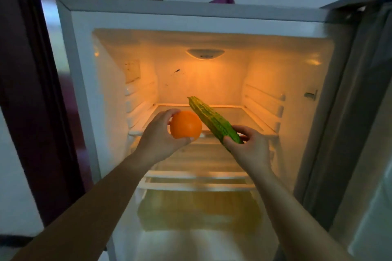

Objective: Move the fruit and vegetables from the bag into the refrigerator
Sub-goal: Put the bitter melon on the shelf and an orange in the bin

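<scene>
Now both hands reach into the open refrigerator (84, 53): left hand (158, 137) cups an orange (185, 124), right hand (249, 147) pinches a bitter gourd (209, 117) just beside it, above the glass shelf (244, 115)

Orange (185, 124) and bitter gourd (212, 119) before open refrigerator (84, 70).

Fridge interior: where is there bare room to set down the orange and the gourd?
The top glass shelf looks bare from side wall to side wall behind the orange and gourd. The lower shelves also look bare. Nothing is crowded; only the left hand and right hand fill the opening.
</scene>
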